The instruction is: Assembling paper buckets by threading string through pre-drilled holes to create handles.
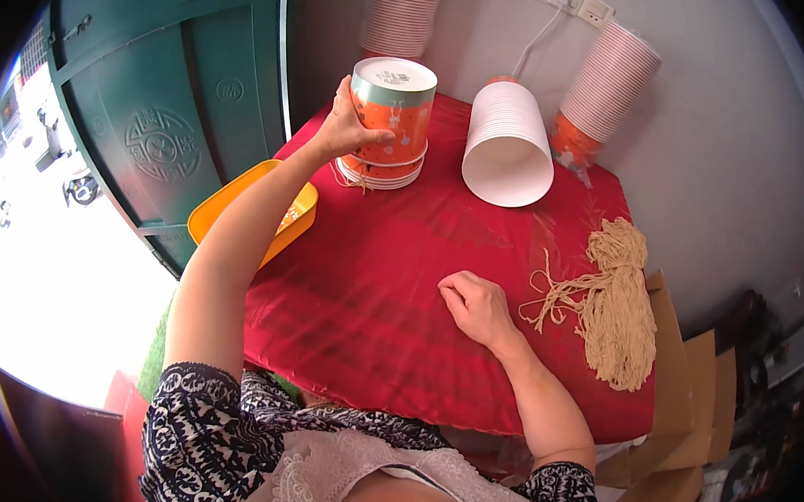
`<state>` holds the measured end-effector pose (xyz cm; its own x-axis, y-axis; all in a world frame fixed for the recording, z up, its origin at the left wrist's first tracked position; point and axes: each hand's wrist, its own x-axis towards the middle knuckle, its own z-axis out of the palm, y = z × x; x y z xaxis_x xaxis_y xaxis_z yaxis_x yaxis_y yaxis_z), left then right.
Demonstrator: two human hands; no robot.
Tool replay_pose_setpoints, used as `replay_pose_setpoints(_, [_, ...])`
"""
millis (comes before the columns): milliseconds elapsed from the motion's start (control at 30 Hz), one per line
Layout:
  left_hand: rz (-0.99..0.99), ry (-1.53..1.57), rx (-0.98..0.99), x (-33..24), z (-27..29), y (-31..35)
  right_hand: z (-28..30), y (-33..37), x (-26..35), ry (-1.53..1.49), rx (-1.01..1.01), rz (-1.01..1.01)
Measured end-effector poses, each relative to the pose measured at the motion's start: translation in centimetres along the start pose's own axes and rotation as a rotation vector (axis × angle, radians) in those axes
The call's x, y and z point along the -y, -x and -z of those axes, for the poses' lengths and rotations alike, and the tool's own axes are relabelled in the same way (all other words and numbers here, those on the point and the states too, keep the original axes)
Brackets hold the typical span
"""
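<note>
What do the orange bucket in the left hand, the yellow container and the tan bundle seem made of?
Orange bucket: probably coated paperboard, smooth, with printed walls.
Yellow container: likely plastic, smooth, evenly coloured with thin walls.
Tan bundle: matte yarn or string, judging by loose strands; fibre unclear.

At twelve o'clock I grip a paper bucket, mouth down: orange walls scattered with small pale and dark figures, a grey-green band near its base, and the white base facing up with dark print. It fits over upturned nested buckets, whose white rims show beneath it.
</note>
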<state>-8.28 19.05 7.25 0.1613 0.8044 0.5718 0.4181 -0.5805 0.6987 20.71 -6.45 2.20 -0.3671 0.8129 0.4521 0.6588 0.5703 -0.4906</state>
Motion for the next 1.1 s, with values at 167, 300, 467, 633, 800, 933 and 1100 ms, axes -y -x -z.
replay_pose_setpoints(167, [0.028,0.017,0.019,-0.1,-0.4,0.5,0.1,0.0,0.0,0.005,0.012,-0.009])
replay_pose_setpoints(300, [0.031,-0.015,0.019,-0.7,-0.4,0.9,0.1,0.0,-0.2,0.002,0.008,-0.005])
replay_pose_setpoints(467, [0.021,0.039,0.044,-0.5,-0.1,1.0,0.0,0.0,-0.1,-0.007,0.004,0.001])
replay_pose_setpoints(633, [0.028,0.014,0.036,-0.5,-0.3,1.2,0.2,-0.1,0.0,0.011,0.017,-0.004])
replay_pose_setpoints(800, [0.047,-0.007,0.049,-0.3,-0.3,1.4,0.2,0.0,-0.1,0.01,0.013,-0.003])
replay_pose_setpoints(933, [0.051,-0.006,0.063,0.0,-0.2,1.7,0.0,-0.1,-0.1,0.003,0.001,0.002])
replay_pose_setpoints(1100, [0.03,0.048,0.068,-0.3,-0.4,2.0,-0.1,0.0,-0.3,-0.005,-0.012,0.008])
